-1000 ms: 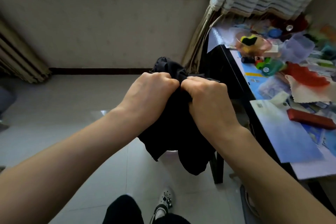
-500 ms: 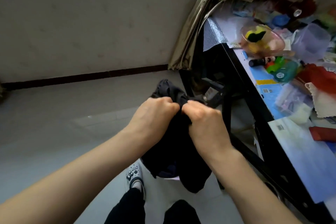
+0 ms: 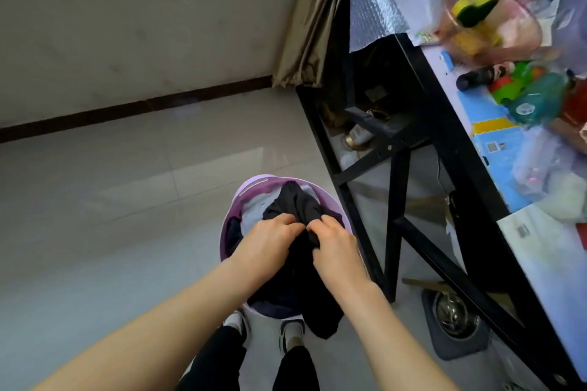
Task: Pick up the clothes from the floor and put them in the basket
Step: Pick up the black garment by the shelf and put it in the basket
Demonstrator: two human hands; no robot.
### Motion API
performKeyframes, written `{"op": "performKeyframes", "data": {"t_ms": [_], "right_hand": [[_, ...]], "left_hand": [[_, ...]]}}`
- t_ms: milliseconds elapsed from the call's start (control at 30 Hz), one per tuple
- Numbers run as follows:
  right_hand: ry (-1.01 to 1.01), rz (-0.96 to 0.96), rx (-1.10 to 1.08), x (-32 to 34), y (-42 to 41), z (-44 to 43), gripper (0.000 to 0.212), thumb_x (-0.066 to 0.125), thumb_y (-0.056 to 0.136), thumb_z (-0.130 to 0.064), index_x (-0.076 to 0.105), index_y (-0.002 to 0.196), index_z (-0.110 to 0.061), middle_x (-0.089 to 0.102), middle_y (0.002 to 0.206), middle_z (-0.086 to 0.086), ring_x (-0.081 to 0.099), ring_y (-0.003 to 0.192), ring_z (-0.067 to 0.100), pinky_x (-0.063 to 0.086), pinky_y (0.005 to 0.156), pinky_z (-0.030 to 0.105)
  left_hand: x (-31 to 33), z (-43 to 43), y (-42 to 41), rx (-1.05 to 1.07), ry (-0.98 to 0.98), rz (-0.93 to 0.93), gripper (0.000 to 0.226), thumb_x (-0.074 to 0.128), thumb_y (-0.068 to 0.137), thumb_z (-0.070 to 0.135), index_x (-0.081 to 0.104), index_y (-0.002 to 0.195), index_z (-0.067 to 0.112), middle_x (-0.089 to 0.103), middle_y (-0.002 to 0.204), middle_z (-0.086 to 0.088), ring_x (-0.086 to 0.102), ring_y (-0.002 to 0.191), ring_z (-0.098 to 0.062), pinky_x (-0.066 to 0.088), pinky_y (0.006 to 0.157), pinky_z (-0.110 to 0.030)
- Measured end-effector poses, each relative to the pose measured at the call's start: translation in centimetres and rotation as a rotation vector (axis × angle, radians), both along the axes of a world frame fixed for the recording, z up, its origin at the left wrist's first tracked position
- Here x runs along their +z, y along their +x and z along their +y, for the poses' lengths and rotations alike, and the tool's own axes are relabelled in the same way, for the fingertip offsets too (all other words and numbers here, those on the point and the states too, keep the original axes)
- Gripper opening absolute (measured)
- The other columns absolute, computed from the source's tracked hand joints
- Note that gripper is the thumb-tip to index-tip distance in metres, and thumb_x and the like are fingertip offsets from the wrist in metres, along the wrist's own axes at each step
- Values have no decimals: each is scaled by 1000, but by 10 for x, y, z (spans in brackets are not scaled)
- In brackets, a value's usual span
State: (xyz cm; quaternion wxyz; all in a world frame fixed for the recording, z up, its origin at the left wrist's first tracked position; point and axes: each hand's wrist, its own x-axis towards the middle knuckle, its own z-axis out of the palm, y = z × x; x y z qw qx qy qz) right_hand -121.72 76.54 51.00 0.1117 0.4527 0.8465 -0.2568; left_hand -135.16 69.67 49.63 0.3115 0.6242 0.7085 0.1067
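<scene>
Pale tiled floor (image 3: 95, 200) beside a black-framed table (image 3: 444, 124) that stands to the right of the hands. Left hand (image 3: 270, 240) and right hand (image 3: 336, 247), knuckles nearly touching, both clamp a bunched black garment (image 3: 295, 200) directly above the lilac basket (image 3: 251, 185), which already holds grey and dark clothes. A loose tail of the garment hangs past the near rim, below the right wrist; released now, that part would likely drape outside
</scene>
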Motion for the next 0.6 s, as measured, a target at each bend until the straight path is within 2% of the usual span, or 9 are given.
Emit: {"op": "performKeyframes", "data": {"t_ms": [67, 200, 267, 333, 367, 433, 600], "right_hand": [[-118, -94, 80, -13, -3, 9, 43, 49, 82, -1, 55, 120, -21, 51, 114, 4, 56, 103, 32, 46, 84, 42], [-213, -156, 208, -16, -5, 19, 49, 49, 84, -1, 58, 125, -26, 56, 114, 2, 56, 107, 30, 47, 87, 39], [-155, -148, 251, -8, -5, 24, 52, 50, 85, 1, 57, 128, -28, 55, 116, 1, 56, 109, 28, 47, 88, 38], [-77, -147, 294, 5, -7, 26, 54, 52, 86, -1, 52, 133, -27, 53, 122, 0, 51, 115, 26, 45, 91, 36], [-43, -131, 316, 15, -9, 26, 54, 53, 87, -3, 49, 136, -26, 51, 126, 1, 48, 119, 24, 44, 95, 35], [30, -96, 364, 40, -14, 23, 52, 54, 89, -7, 47, 138, -23, 48, 133, 3, 43, 124, 24, 41, 100, 36], [249, 28, 561, 93, -33, 8, 56, 64, 78, -5, 49, 130, -19, 48, 131, 4, 41, 125, 29, 41, 99, 39]], "left_hand": [[-15, 8, -2, -22, -21, -17, 44, 54, 77, 11, 56, 121, 19, 59, 105, -2, 61, 92, -23, 32, 61, -25], [-21, 10, -5, -52, -75, -5, 32, 56, 78, 8, 58, 109, 15, 58, 100, -4, 61, 89, -28, 39, 63, -32], [-14, 8, -9, -59, -63, 46, 38, 60, 80, 12, 56, 118, 13, 58, 109, -7, 57, 101, -30, 46, 77, -36], [-5, 4, -15, -77, -64, 149, 59, 64, 80, 19, 44, 136, 12, 50, 131, -9, 45, 122, -32, 42, 98, -39], [4, 2, -18, -68, -64, 200, 69, 65, 80, 22, 36, 141, 12, 43, 140, -10, 39, 129, -33, 38, 103, -41], [25, -5, -23, -21, -23, 266, 79, 69, 76, 26, 31, 144, 12, 37, 146, -10, 33, 134, -34, 35, 105, -42], [77, -28, -28, 145, 98, 385, 80, 82, 61, 26, 49, 131, 5, 52, 134, -18, 48, 123, -42, 45, 96, -48]]}}
